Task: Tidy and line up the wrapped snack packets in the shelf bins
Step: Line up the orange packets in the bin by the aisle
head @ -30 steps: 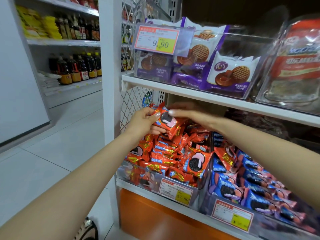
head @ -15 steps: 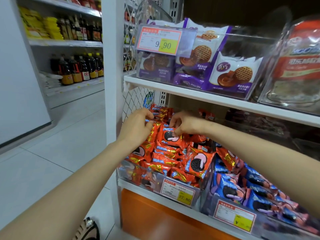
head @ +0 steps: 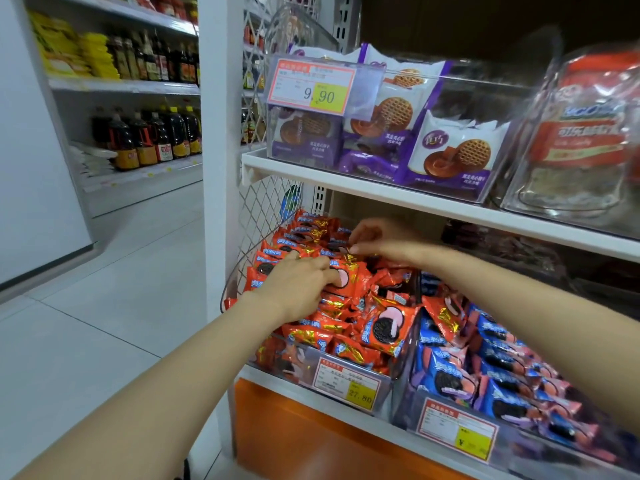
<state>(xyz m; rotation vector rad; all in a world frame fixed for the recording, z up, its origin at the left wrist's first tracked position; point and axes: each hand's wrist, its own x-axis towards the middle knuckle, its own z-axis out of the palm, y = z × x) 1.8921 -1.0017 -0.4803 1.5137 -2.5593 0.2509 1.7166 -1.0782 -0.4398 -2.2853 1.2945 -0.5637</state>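
Left: pale tiled floor (head: 104, 306); behind it, aisle shelving (head: 124, 86) carrying yellow bags (head: 69, 53) above and dark bottles (head: 149, 136) below. A white upright post (head: 214, 133) and a wire mesh panel (head: 266, 209) bound the near unit on its left side.

Lower shelf: a clear bin (head: 230, 289) is heaped with orange packets (head: 384, 327), lying at mixed angles, not in rows. A price tag (head: 346, 384) reading 27.80 is fixed to its front. An orange base panel (head: 311, 431) is seen beneath.

The left hand (head: 298, 289) is laid on the heap, fingers bent over the face of the top packet (head: 349, 280), apparently gripping it; the thumb is hidden. The gold crimped upper edge of the same packet is pinched by the right hand (head: 384, 240), fingertips narrowed.

Just beside, to the right, a second bin holds blue packets (head: 485, 368), loosely overlapped, behind its own tag (head: 457, 431).

The upper shelf (head: 381, 199) carries a clear bin of purple packets (head: 450, 154), tagged 9.90 (head: 311, 86), and further right a red-labelled pack (head: 588, 133), blurred.
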